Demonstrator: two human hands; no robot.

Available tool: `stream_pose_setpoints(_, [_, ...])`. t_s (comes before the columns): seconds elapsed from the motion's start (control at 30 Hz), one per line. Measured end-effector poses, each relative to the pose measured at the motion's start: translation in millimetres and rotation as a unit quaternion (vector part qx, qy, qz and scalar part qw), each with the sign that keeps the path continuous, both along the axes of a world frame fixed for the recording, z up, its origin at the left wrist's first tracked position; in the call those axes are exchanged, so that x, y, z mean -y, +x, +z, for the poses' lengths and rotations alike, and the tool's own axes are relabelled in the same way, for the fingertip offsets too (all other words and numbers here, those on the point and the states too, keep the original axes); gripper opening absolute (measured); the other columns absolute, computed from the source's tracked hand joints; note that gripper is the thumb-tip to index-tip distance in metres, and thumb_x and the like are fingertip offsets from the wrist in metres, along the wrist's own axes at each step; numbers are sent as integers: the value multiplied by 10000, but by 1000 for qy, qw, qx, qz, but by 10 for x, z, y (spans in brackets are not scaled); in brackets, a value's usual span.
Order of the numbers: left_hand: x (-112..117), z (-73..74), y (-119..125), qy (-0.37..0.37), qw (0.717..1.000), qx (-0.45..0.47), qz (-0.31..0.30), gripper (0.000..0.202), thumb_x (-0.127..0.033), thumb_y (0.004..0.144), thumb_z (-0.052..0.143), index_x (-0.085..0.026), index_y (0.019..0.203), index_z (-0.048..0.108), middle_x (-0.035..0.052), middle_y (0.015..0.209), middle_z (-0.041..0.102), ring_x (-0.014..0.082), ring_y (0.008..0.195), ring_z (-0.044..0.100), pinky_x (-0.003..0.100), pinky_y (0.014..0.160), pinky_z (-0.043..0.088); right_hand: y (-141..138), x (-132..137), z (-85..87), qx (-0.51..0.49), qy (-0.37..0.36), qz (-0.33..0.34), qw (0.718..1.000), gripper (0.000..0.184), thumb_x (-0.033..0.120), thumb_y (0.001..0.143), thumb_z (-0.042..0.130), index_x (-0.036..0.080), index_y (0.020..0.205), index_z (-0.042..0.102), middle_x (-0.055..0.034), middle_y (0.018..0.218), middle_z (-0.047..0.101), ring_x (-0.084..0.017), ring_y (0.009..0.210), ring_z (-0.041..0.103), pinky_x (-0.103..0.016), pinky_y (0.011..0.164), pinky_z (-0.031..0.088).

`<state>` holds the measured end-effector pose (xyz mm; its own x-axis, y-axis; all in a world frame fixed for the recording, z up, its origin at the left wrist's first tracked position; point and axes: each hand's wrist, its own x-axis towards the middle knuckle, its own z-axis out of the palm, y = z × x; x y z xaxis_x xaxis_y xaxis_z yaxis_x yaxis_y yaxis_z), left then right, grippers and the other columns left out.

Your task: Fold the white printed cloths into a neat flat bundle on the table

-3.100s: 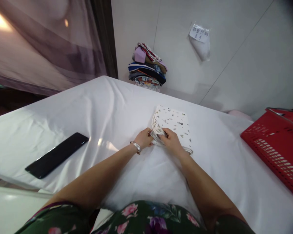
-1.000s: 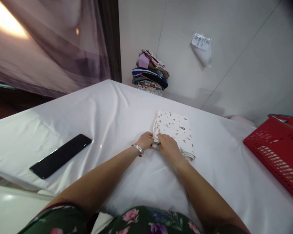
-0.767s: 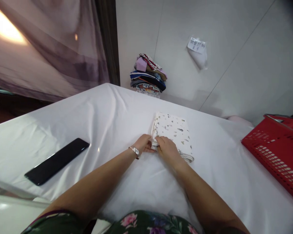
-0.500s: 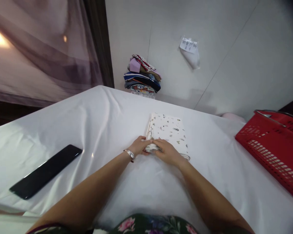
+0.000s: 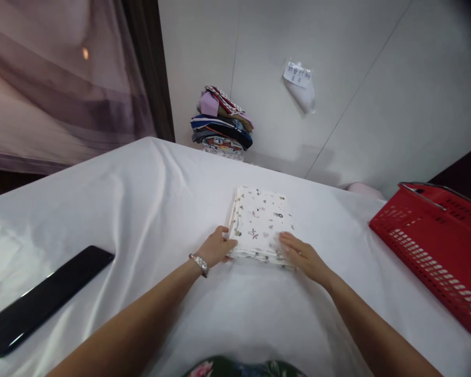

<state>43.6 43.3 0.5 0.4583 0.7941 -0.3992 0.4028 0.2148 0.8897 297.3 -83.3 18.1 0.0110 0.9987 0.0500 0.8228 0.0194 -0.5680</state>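
A folded white cloth with small prints [image 5: 259, 220] lies on the white-covered table [image 5: 149, 199]. My left hand [image 5: 216, 248], with a bracelet at the wrist, rests at the cloth's near left corner; its thumb lies on the edge and its fingers look tucked under. My right hand [image 5: 304, 255] lies flat with fingers stretched out on the near right corner of the cloth. Both hands press on the folded piece, which sits square and flat.
A black phone [image 5: 43, 298] lies at the table's left. A red plastic basket [image 5: 435, 246] stands at the right edge. A stack of folded coloured clothes [image 5: 222, 123] sits by the wall at the back. A paper note [image 5: 297, 74] hangs on the wall.
My hands have moved apart from the cloth's near left corner to its two near corners. The loose near edge is now flattened. The camera has shifted rightward.
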Motion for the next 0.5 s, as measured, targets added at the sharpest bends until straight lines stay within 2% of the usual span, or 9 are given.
stream_pose_setpoints(0.07, [-1,8,0,-5,1000,-7,-1,512,-352,713,608,-167,1130,374,94,892,646,173,579,641,255,481,513,-106,-201,133,20,32,1,999,449,478,884,369,270,1265,485,-33,1383,398,-216,1310,290,-451,1052,287])
stream_pose_setpoints(0.17, [-3,30,-2,-13,1000,-12,2,518,-343,709,604,-165,1134,368,95,892,647,174,578,641,255,474,505,-253,-612,230,83,76,53,992,507,485,897,331,255,1346,366,-31,1448,278,-199,1354,158,-451,1078,208])
stream_pose_setpoints(0.23, [-4,48,-7,-14,1000,-18,1,503,-332,711,594,-165,1131,373,93,893,645,174,570,640,253,464,499,-274,-888,181,145,75,70,984,545,504,896,308,241,1374,312,-45,1471,211,-210,1365,91,-473,1084,141])
stream_pose_setpoints(0.33, [-5,71,-18,-23,999,-23,1,500,-320,707,594,-172,1132,376,86,896,645,171,564,643,242,454,490,-172,-1188,-9,217,-18,25,976,610,562,882,251,223,1387,287,-68,1483,157,-253,1364,77,-497,1069,120])
stream_pose_setpoints(0.43, [-10,75,-21,-35,999,-20,4,474,-300,708,586,-176,1118,383,81,899,649,164,550,639,234,444,481,-30,-1311,-150,223,-84,6,971,677,625,856,187,227,1399,255,-63,1493,104,-275,1362,69,-500,1061,126])
stream_pose_setpoints(0.5, [-16,62,-19,-40,999,-16,4,430,-281,712,572,-177,1090,396,78,897,651,164,554,639,232,438,479,16,-1353,-141,208,-92,13,974,697,646,844,167,231,1396,261,-76,1491,116,-285,1361,72,-514,1055,118])
